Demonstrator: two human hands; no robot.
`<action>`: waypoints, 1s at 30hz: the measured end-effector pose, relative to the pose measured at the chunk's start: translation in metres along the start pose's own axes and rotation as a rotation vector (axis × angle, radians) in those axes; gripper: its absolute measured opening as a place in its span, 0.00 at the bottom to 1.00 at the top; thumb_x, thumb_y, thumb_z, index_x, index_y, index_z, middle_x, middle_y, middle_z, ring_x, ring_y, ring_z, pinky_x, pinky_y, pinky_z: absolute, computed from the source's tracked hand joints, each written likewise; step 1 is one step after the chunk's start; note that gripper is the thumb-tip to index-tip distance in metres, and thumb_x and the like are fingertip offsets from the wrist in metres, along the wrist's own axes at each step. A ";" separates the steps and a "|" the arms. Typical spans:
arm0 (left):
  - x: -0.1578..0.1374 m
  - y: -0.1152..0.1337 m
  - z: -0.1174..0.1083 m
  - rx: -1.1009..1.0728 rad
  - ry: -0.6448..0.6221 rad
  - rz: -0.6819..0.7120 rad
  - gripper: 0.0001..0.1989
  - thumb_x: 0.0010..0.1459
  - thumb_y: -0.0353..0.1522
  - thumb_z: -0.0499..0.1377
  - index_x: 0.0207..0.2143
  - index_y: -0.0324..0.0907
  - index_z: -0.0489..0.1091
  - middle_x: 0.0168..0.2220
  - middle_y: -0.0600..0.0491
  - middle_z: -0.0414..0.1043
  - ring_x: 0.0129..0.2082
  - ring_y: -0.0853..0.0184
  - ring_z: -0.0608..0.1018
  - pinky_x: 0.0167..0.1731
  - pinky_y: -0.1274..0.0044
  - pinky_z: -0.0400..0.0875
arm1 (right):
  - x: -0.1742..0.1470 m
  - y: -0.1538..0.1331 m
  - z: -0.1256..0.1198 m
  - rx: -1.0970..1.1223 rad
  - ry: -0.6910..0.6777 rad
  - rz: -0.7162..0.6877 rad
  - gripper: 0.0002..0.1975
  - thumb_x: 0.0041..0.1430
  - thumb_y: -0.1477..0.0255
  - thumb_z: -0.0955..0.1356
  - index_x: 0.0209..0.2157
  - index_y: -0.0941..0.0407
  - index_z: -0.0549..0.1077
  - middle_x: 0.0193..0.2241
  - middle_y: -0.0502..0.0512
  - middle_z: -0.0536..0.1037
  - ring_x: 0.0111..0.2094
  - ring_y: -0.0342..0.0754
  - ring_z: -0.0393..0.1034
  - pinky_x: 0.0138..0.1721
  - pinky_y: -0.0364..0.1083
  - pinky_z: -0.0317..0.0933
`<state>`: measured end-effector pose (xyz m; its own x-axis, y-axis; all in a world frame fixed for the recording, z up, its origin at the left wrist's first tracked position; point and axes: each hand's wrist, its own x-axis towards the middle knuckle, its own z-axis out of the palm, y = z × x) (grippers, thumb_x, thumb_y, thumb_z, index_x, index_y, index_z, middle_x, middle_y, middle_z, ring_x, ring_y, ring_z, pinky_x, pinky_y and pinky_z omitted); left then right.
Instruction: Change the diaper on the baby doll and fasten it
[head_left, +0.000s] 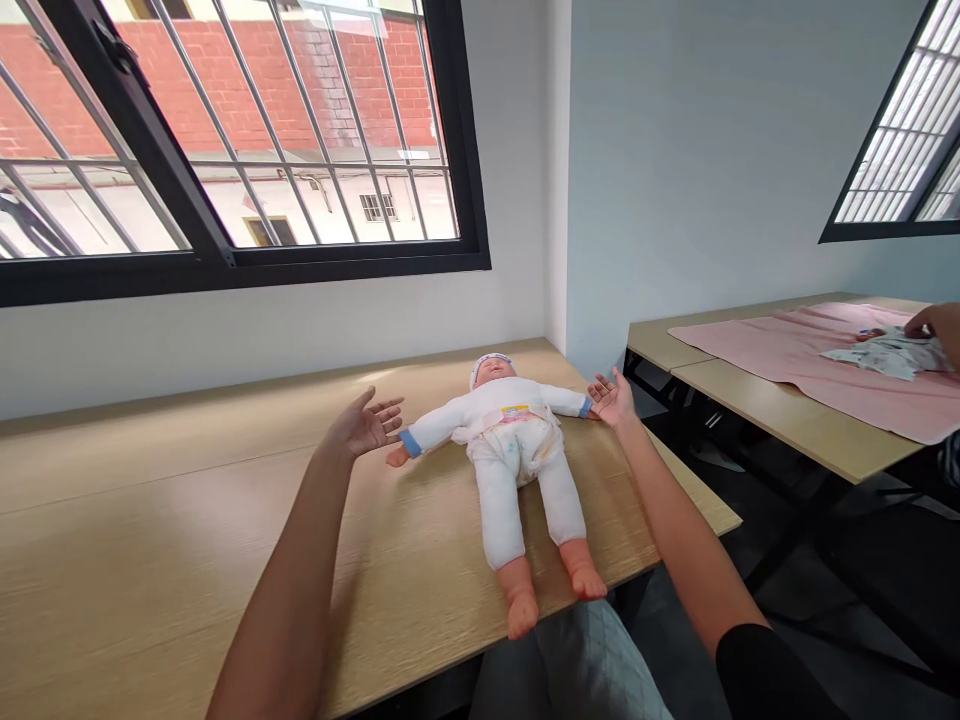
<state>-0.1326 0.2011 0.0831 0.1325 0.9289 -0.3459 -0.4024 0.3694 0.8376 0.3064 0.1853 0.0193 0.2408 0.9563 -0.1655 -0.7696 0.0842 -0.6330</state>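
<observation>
A baby doll [480,415] lies on its back on the wooden table, arms spread and feet reaching over the near edge. It has a white cloth body with blue cuffs and a white cap [477,370]. Around its hips sits a diaper [517,440] with a coloured strip at the waist. My left hand [367,422] is raised beside the doll's arm on the left, palm turned up, fingers apart and holding nothing. Over on the right, my right hand [613,400] is also open, palm up, close to the doll's other hand; whether they touch I cannot tell.
The table [150,540] runs along the wall under a barred window [300,130]. On the right, another table [817,435] carries a pink cloth [795,350] and a patterned white cloth [889,352]. Another person's hand [934,322] reaches over that patterned cloth.
</observation>
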 end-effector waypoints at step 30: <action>-0.017 0.003 0.005 -0.060 0.053 -0.014 0.14 0.61 0.35 0.50 0.34 0.35 0.71 0.21 0.47 0.71 0.21 0.62 0.75 0.19 0.70 0.73 | 0.004 -0.012 -0.023 0.275 0.242 0.006 0.17 0.62 0.58 0.57 0.27 0.55 0.64 0.15 0.44 0.67 0.16 0.41 0.63 0.29 0.49 0.67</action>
<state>-0.1316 0.1869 0.0934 0.0910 0.9204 -0.3803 -0.4547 0.3782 0.8064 0.3302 0.1816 0.0083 0.3438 0.8658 -0.3636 -0.8935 0.1825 -0.4104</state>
